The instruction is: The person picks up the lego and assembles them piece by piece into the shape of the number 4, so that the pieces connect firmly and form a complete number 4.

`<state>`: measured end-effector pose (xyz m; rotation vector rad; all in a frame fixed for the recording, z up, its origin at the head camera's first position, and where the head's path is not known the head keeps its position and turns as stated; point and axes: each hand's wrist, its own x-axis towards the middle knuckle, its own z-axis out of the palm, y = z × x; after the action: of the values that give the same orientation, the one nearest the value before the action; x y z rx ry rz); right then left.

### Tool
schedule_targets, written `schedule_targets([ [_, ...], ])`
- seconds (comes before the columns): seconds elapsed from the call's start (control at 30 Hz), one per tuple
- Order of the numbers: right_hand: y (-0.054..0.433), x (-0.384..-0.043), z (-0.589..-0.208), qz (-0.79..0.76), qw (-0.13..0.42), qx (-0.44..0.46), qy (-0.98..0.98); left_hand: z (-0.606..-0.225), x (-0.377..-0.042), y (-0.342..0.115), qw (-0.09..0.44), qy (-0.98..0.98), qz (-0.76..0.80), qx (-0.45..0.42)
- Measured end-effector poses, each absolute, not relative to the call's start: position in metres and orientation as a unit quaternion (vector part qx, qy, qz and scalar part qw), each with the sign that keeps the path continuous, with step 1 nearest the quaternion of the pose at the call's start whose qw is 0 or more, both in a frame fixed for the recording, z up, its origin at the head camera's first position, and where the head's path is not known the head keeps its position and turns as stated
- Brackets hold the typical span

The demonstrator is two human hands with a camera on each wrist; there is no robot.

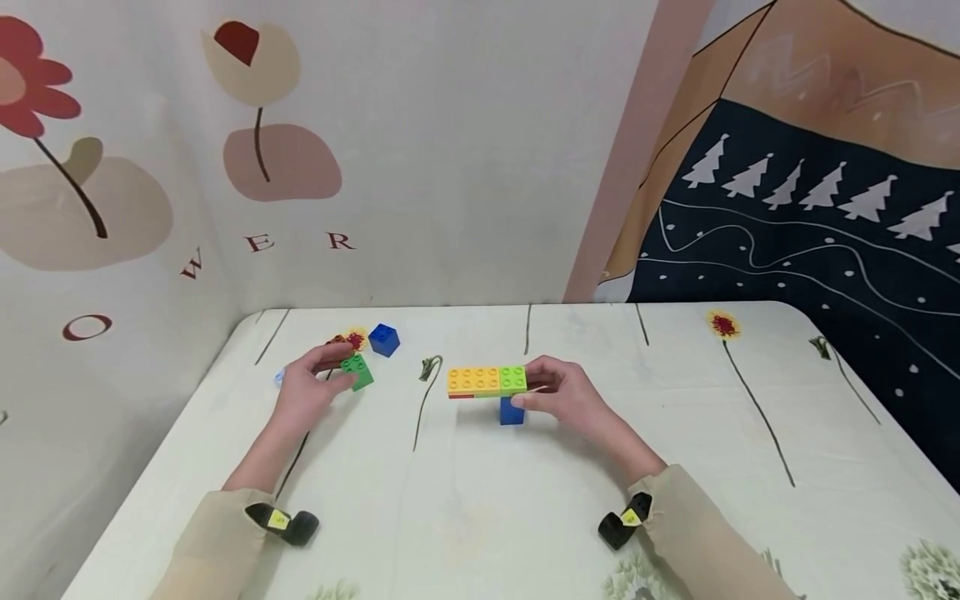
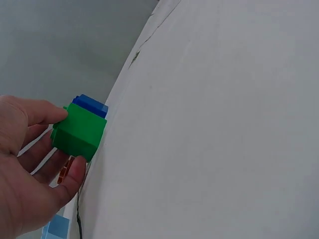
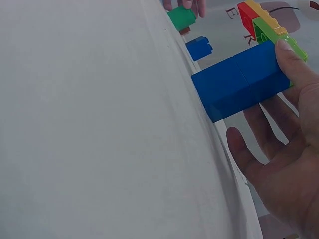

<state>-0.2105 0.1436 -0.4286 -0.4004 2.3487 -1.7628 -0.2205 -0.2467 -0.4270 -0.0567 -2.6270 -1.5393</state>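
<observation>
My left hand holds a green toy building brick by its fingertips, at the left of the table in the head view. The brick's plain green side faces the left wrist camera. Near the middle, my right hand grips a joined brick build. Yellow-orange and lime green studded bricks form its top, with a red piece under the left end. Blue bricks stick out below, and the right wrist view shows a seam between them. The build's far side is hidden.
A loose blue brick lies at the back, just beyond the green one. Partly hidden by the left hand are a light blue brick and an orange-brown brick. A flower-printed white cloth covers the table; printed curtains hang behind.
</observation>
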Motion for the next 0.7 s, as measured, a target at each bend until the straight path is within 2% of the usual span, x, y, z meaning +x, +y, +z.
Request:
schedule_targets([
  [0.7, 0.1469, -0.2145, -0.4270, -0.581, 0.096, -0.144, 0.795, -0.4246, -0.2249, -0.2371, -0.001, -0.873, -0.489, 0.006],
])
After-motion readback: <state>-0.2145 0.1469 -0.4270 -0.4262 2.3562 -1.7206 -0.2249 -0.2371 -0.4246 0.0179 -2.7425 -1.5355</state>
